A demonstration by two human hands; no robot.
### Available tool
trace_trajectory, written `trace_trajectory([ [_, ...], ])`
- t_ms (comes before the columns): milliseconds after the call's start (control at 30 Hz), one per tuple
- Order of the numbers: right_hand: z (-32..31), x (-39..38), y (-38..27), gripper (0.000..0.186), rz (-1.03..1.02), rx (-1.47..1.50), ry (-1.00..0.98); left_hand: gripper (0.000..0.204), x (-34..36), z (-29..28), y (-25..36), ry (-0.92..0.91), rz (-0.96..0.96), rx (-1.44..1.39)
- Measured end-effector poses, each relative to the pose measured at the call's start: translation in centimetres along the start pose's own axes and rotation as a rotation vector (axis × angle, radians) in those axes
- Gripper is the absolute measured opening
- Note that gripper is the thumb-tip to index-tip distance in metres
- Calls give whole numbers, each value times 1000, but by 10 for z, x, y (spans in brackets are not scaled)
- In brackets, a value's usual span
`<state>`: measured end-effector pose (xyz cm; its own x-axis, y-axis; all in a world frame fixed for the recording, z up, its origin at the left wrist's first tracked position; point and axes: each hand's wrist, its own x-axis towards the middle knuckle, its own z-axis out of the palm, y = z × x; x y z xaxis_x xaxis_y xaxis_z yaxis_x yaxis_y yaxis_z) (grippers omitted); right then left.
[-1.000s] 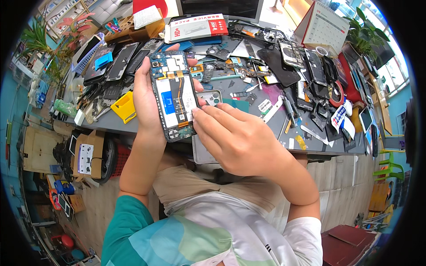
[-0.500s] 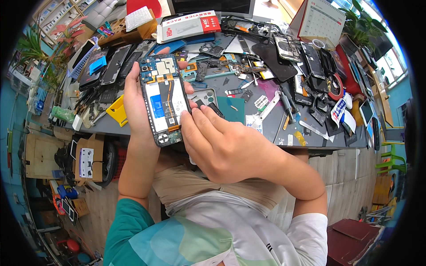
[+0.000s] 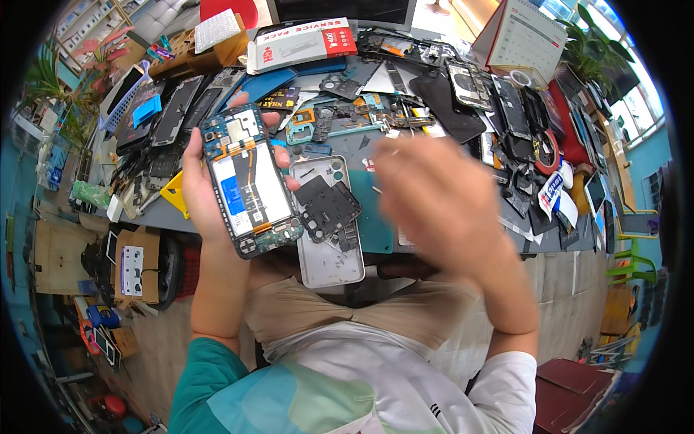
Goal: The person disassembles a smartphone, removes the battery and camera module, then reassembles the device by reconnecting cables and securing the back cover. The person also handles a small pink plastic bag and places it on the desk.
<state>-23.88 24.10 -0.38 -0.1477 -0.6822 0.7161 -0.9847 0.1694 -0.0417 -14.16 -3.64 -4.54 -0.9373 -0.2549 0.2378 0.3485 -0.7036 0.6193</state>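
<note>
Opened phone (image 3: pixel 249 181) is sitting in the left hand (image 3: pixel 202 192), fingers wrapping its edges, long axis running away from the wrist. Right hand (image 3: pixel 434 210) is blurring well right of that grip; closure unreadable, apparently empty.

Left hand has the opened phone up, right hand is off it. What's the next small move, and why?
Probably bring the right hand back toward the opened blue-framed phone with its bare circuit board and white battery. The left hand grips that phone by its edges above the desk, while the right hand is motion-blurred and appears empty. The grey phone back cover and black inner plate already lie on the desk.
</note>
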Motion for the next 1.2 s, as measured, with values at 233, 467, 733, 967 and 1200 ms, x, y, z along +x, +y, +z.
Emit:
trace_trajectory([
  [233, -2, 21, 104, 25, 500, 99, -350, 72, 4, -21, -10, -40, 74, -147],
  [467, 35, 18, 122, 32, 464, 13, -476, 74, -8, -17, -12, 81, 126, -85],
  [733, 39, 22, 124, 24, 530, 82, -483, 71, -20, -13, -17, 160, 144, -137],
  [967, 30, 32, 120, 21, 798, 263, -468, 70, -27, -23, -16, 130, 119, -155],
  [1200, 21, 24, 133, 17, 919, 453, -152, 73, -25, -20, -18, 190, 151, -215],
])
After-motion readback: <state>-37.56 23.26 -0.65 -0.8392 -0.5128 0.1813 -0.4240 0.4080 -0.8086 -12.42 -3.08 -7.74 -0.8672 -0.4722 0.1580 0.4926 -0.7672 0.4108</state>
